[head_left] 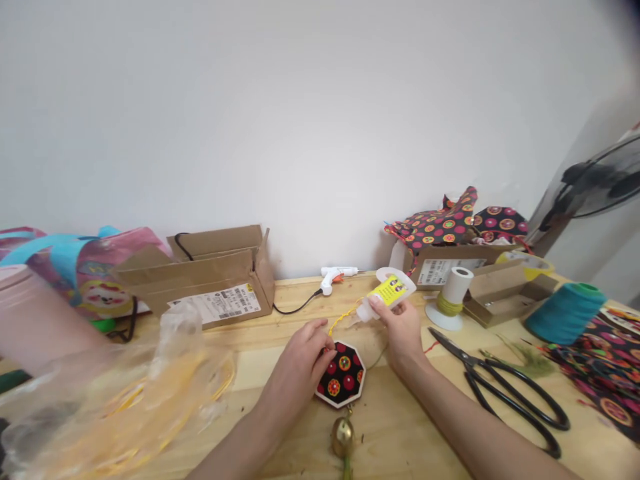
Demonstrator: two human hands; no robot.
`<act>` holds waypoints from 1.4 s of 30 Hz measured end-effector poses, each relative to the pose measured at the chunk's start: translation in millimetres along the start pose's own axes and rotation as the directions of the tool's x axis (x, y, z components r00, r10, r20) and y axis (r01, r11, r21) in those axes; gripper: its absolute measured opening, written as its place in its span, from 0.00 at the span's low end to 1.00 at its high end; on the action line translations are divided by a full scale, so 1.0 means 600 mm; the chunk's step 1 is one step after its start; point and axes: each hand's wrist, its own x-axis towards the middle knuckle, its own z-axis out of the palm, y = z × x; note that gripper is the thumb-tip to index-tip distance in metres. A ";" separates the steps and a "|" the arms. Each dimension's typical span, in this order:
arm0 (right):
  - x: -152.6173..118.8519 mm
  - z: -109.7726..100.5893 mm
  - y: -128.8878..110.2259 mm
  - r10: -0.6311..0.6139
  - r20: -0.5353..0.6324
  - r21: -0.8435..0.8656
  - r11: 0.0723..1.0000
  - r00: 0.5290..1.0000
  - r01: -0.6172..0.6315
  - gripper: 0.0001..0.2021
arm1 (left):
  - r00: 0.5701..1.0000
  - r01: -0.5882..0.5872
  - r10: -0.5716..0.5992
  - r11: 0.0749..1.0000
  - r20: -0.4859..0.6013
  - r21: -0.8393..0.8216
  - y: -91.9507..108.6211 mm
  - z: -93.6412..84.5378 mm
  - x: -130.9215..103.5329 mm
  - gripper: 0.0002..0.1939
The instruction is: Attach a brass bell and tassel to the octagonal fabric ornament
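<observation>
My right hand is wrapped round a white glue bottle with a yellow label, its nozzle tilted down to the left. Beside it, my left hand has its fingers pressed together at the upper left edge of an octagonal ornament, covered in black fabric with red and orange circles. A twisted yellow cord rises from the ornament's top toward the bottle. Below the ornament hangs a gold bell with green strands.
Black scissors lie at right, near a teal thread cone and a white spool. A glue gun lies by the wall. Cardboard boxes and plastic bags occupy the left; a fan stands far right.
</observation>
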 end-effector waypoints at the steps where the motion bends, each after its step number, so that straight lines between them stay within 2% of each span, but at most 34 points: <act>1: 0.001 0.001 0.001 0.007 0.001 0.006 1.000 1.000 -0.007 0.18 | 1.000 0.000 0.000 1.000 0.005 -0.011 0.000 0.003 0.005 0.07; 10: 0.002 0.002 -0.008 0.033 0.018 0.035 0.999 0.999 -0.033 0.17 | 0.999 0.000 -0.002 0.999 0.048 0.039 -0.003 0.017 0.030 0.11; 17: 0.004 0.003 -0.008 0.047 0.034 0.053 0.997 0.998 -0.049 0.17 | 0.996 -0.018 0.018 1.000 0.083 -0.007 -0.014 0.007 0.014 0.14; 24: 0.004 0.003 -0.011 0.043 0.031 0.045 0.998 0.999 -0.045 0.16 | 0.994 -0.082 0.072 0.989 0.078 0.127 -0.010 0.003 -0.009 0.16; 31: 0.003 0.004 -0.014 0.053 0.017 0.060 0.997 0.998 -0.054 0.15 | 0.982 -0.124 0.087 0.966 0.166 0.227 -0.011 0.011 -0.005 0.18; 42: 0.006 0.004 -0.009 0.074 0.028 0.081 0.994 0.997 -0.076 0.16 | 0.985 -0.124 0.091 0.965 0.148 0.232 -0.013 0.017 -0.005 0.17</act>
